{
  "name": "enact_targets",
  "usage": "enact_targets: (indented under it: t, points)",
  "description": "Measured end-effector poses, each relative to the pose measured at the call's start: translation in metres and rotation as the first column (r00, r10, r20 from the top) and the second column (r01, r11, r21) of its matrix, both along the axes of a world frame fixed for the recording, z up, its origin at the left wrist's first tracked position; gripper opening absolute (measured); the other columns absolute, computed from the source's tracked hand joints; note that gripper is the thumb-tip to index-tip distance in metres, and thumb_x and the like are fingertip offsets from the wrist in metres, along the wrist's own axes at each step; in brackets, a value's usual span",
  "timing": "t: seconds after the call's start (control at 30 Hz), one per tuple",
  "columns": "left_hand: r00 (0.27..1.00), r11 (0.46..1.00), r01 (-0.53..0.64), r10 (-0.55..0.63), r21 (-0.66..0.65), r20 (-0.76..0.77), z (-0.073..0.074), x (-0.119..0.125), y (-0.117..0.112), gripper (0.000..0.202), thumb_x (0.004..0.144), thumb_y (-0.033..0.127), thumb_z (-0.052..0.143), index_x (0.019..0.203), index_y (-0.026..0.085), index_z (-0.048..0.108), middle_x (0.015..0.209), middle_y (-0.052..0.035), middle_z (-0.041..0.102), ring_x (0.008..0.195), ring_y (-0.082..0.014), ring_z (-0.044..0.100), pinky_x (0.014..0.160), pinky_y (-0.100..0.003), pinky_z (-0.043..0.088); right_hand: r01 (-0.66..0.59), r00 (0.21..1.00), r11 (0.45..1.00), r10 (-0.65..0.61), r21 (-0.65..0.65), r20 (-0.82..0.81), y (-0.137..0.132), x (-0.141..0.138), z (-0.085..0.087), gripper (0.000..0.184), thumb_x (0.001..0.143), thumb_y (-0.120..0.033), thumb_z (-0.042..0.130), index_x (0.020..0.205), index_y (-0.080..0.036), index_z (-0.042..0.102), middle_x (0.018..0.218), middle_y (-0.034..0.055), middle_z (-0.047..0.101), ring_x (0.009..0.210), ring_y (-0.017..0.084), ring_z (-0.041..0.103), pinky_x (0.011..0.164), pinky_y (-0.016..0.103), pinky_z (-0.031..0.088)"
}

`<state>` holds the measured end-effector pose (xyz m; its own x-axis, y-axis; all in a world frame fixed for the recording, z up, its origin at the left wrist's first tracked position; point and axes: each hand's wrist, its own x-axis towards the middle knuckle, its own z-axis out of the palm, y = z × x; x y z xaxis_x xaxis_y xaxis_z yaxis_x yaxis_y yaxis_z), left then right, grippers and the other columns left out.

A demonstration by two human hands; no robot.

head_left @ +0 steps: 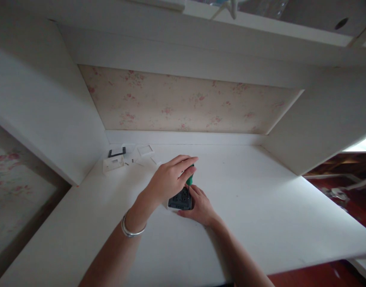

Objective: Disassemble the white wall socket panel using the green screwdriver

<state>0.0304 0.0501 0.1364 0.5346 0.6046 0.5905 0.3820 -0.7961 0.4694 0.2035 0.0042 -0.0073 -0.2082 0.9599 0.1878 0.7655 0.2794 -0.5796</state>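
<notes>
My left hand (pixel 171 177) is closed round the green handle of a screwdriver (pixel 190 179), held upright over a small dark grey square part (pixel 180 200) that lies on the white desk (pixel 260 215). My right hand (pixel 201 207) rests on the desk against the part's right side, its fingers curled on the edge of it. A silver bangle (pixel 131 230) sits on my left wrist. The screwdriver's tip is hidden behind my hands.
At the back left of the desk lie a white socket housing (pixel 113 163), a black frame piece (pixel 117 152), a white square frame (pixel 145 150) and several small loose bits. Floral wallpaper backs the alcove; white side panels and a shelf enclose it.
</notes>
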Motion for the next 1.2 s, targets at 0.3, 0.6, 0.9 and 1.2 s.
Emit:
enact_targets:
  t: [0.3, 0.6, 0.9, 1.2]
  points:
    - [1.000, 1.000, 0.018, -0.018, -0.005, 0.022, 0.002, -0.010, 0.003, 0.030, 0.089, 0.022, 0.056, 0.118, 0.027, 0.062, 0.115, -0.0027, 0.063, 0.104, -0.0163, 0.062, 0.093, -0.030, 0.052, 0.002, 1.000, 0.999, -0.001, 0.034, -0.029, -0.002, 0.000, -0.001, 0.087, 0.055, -0.050, 0.080, 0.131, -0.025, 0.045, 0.122, 0.0092, 0.053, 0.112, 0.028, 0.051, 0.096, 0.043, 0.041]
    - [0.991, 1.000, 0.015, -0.015, 0.000, -0.130, 0.007, -0.011, -0.007, 0.046, 0.096, 0.017, 0.038, 0.141, 0.024, 0.036, 0.143, -0.0054, 0.043, 0.129, -0.0178, 0.043, 0.108, -0.035, 0.040, -0.009, 1.000, 0.999, 0.010, 0.035, -0.012, -0.001, 0.002, -0.003, 0.090, 0.054, -0.053, 0.079, 0.131, -0.022, 0.045, 0.126, 0.0104, 0.051, 0.116, 0.028, 0.049, 0.099, 0.043, 0.039]
    - [0.972, 0.984, -0.159, 0.171, 0.082, -0.159, 0.007, -0.008, -0.010, 0.038, 0.087, 0.036, 0.060, 0.124, 0.028, 0.055, 0.100, -0.0022, 0.062, 0.077, -0.0131, 0.063, 0.069, -0.023, 0.054, -0.024, 1.000, 1.000, 0.024, 0.016, -0.003, 0.000, -0.001, 0.002, 0.078, 0.054, -0.051, 0.080, 0.122, -0.023, 0.051, 0.119, 0.0083, 0.054, 0.112, 0.027, 0.050, 0.095, 0.043, 0.041]
    - [0.959, 0.990, -0.126, 0.137, 0.060, -0.248, 0.016, -0.015, -0.015, 0.040, 0.096, 0.027, 0.040, 0.135, 0.023, 0.043, 0.123, -0.0062, 0.055, 0.097, -0.0174, 0.062, 0.084, -0.028, 0.052, -0.029, 1.000, 0.999, 0.029, 0.037, -0.005, -0.002, 0.000, 0.005, 0.083, 0.056, -0.051, 0.079, 0.128, -0.023, 0.048, 0.119, 0.0090, 0.054, 0.112, 0.028, 0.050, 0.094, 0.041, 0.041]
